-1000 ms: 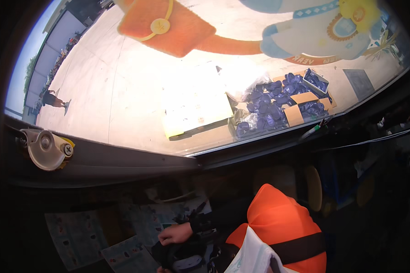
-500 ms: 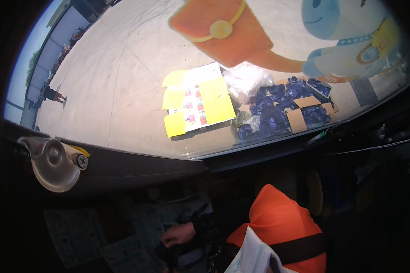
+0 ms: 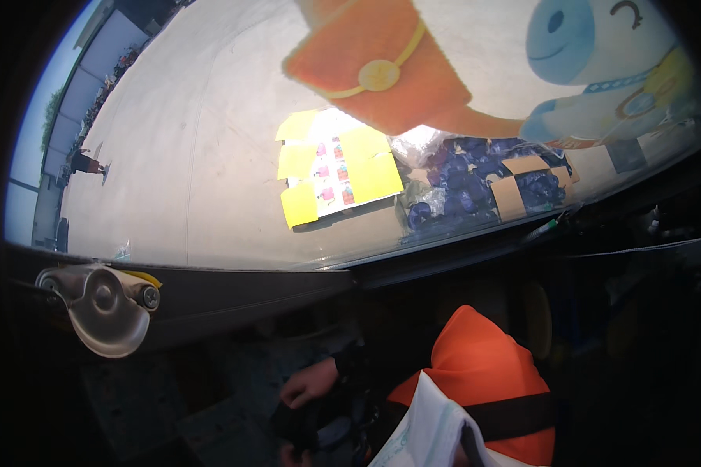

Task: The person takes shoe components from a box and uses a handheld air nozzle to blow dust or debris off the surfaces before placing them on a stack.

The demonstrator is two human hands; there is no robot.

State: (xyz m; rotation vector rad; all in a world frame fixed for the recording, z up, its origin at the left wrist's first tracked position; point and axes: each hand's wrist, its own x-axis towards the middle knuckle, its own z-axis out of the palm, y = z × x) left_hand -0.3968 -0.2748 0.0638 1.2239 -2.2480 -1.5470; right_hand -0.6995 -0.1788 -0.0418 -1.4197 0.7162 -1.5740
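Observation:
From the orange garment (image 3: 487,350) on my body, a black-sleeved arm reaches left to my right hand (image 3: 310,383). Its fingers are curled down on a dark object (image 3: 292,420); shadow hides what kind it is. Below it, at the lower edge, a small part of my left hand (image 3: 294,454) shows beside the same dark shape. Its fingers are too dark and cut off to read. A greyish rounded patch (image 3: 335,430) lies right of the dark object. White cloth (image 3: 420,424) hangs in front of the orange garment.
Beyond a transparent pane with a dark frame (image 3: 249,284) lies sunlit paving. On it are yellow-and-white printed cardboard (image 3: 371,170), dark blue bundles (image 3: 463,187) and an open carton (image 3: 509,201). A metal bracket (image 3: 109,311) sits left. Orange and blue plush-toy pictures (image 3: 397,70) overlay the pane.
My view has shifted slightly: the metal bracket and the plush pictures appear lower. My right hand stays bent over the dark object, and more of my left hand shows at the lower edge.

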